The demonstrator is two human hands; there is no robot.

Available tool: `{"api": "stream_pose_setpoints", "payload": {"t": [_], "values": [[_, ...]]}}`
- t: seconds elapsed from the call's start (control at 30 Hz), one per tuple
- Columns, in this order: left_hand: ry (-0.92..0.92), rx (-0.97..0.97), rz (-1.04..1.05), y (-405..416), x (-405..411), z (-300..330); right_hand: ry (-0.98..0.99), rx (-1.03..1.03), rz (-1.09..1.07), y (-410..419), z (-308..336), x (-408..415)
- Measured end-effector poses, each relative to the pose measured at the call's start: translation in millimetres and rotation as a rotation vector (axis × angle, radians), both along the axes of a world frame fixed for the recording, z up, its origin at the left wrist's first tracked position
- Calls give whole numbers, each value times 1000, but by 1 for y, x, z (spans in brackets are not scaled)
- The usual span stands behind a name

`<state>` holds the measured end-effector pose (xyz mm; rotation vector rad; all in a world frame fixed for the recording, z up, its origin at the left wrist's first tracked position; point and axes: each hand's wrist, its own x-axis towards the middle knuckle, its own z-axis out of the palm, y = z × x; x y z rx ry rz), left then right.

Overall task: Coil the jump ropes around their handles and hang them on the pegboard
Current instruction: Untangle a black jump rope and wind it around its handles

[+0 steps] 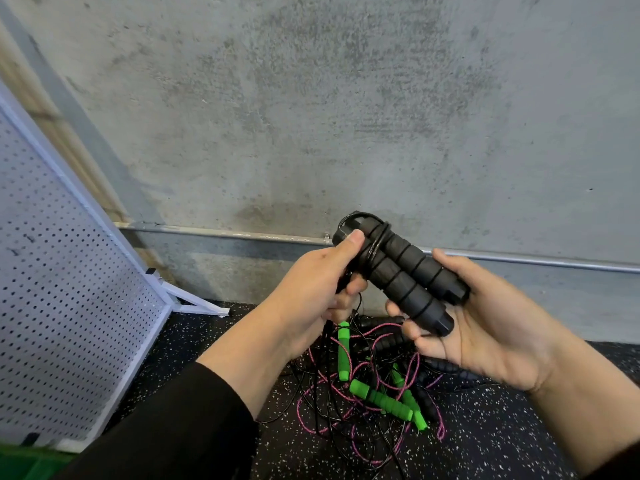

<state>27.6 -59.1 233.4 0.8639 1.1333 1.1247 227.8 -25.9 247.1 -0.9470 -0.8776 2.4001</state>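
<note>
We hold a pair of black ribbed foam jump-rope handles (401,271) side by side in front of the grey concrete wall (311,116), tilted so their upper ends point far left and their lower ends near right. Our left hand (311,292) grips the upper ends, thumb pressed on top and fingers (349,289) curled beneath, where the thin black cord (375,242) is looped a few times around both handles. Our right hand (485,327) cradles the lower ends in its palm, its fingers curled loosely up around them. The cord trails down from our left hand to the dark speckled rubber floor (485,427), into a tangled heap of other ropes: bright green foam handles (381,400) with a pink braided rope (346,424), and more black handles (388,341) with black cord. At the left a white perforated metal pegboard (62,289) stands tilted on its white frame, well apart from the handles. A grey metal pipe (242,234) runs along the wall low down.
</note>
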Motion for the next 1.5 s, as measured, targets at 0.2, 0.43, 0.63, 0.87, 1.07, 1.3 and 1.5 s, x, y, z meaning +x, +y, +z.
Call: {"api": "stream_pose_setpoints", "payload": {"t": [0.2,0.43,0.63,0.87,1.07,1.3,1.5], "values": [[78,-43,29,2,-6,-1,-75,286,-149,4,-9,-5],[140,-187,-7,3,-9,-2,-616,845,-302,19,-12,8],[118,-221,34,5,-4,-3,-882,1070,-178,14,-18,1],[126,-209,41,6,-2,-8,-1014,1231,-132,8,-22,-7],[101,-212,127,4,-1,-9,-1082,1441,-111,3,-24,-10],[38,-125,148,5,-4,-7,-467,690,-365,6,-14,-9],[13,-67,122,4,-5,-3,-66,9,-7,4,-7,-2]]}}
